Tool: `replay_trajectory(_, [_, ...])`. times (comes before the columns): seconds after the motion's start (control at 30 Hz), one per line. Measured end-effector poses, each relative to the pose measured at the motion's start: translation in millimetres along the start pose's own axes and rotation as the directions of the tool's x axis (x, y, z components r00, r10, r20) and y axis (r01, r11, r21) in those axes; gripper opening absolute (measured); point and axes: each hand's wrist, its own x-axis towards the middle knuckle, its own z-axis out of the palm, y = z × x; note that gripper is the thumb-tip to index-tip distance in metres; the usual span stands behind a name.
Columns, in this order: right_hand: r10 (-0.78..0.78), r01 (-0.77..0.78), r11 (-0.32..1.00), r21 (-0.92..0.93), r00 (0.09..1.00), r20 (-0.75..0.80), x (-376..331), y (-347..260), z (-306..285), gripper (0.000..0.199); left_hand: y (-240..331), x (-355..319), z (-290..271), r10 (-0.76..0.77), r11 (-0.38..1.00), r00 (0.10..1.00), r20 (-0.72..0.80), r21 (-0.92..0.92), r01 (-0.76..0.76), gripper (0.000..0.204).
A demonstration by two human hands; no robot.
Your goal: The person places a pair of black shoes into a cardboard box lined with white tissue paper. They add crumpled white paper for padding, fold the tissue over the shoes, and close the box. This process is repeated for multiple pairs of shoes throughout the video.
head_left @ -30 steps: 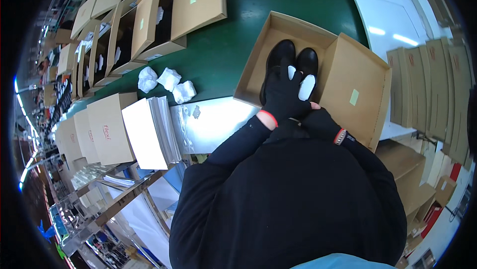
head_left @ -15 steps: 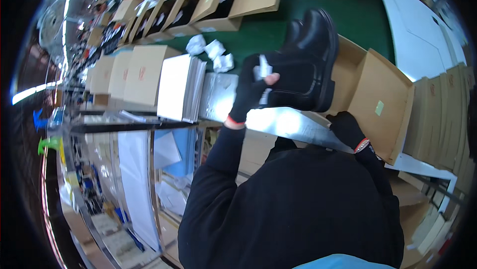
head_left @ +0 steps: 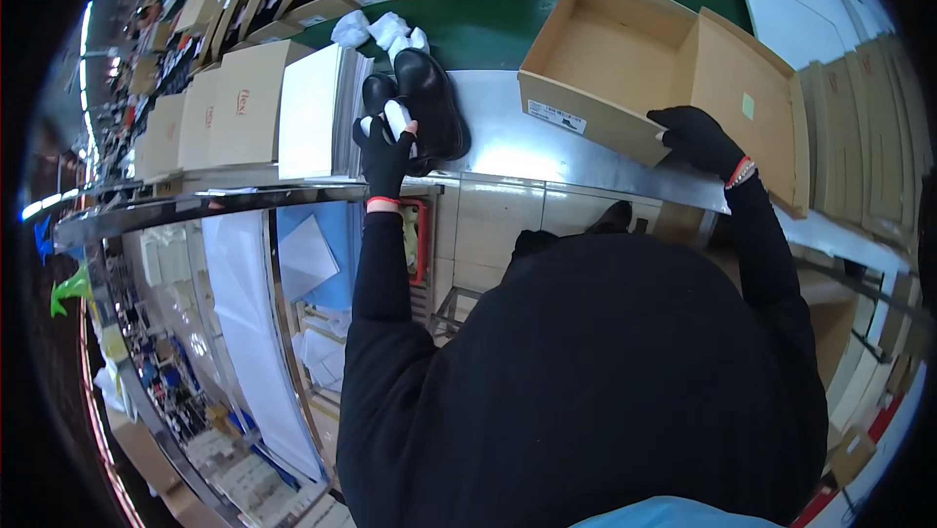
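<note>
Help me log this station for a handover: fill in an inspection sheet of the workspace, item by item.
Surface: green tabletop with a shiny metal strip along the near edge.
Job's things: black boots with white inserts, at left beside a stack of white sheets; open box with its lid folded out to the right.
Clutter: crumpled white wads beyond the boots.
Hands: both in black fingerless gloves; left hand holds the boots near their tops; right hand touches the open box's near rim, firmness of grip unclear.
Cables: nothing seen around the hands.
Surroundings: brown cartons at left, more at right; tiled floor below.
</note>
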Motion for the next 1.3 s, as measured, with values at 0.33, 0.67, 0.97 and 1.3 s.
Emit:
replay_trajectory(0.33, [0.206,-0.206,0.979,0.009,0.978,-0.03,-16.5,-29.9,11.9,0.039,-124.7,-68.4,-107.6,-0.147,0.885,0.955,-0.256,-0.466,0.011,0.026])
replay_trajectory(0.67, [0.259,-0.253,0.956,-0.15,0.966,0.022,-7.0,-38.1,31.9,0.039,-362.5,-31.2,-285.4,-0.137,0.989,0.845,-0.518,-0.119,0.087,0.032])
replay_trajectory(0.97, [0.29,-0.292,0.912,-0.287,0.956,-0.049,-24.5,5.7,121.6,0.042,-315.9,-28.7,-303.6,-0.165,0.776,0.788,-0.592,0.415,0.475,0.055])
replay_trajectory(1.3, [0.218,-0.167,0.974,0.15,0.865,-0.452,-14.0,-63.3,100.4,0.042,-339.9,-7.1,-347.4,0.201,0.919,0.506,-0.839,0.341,0.2,0.025])
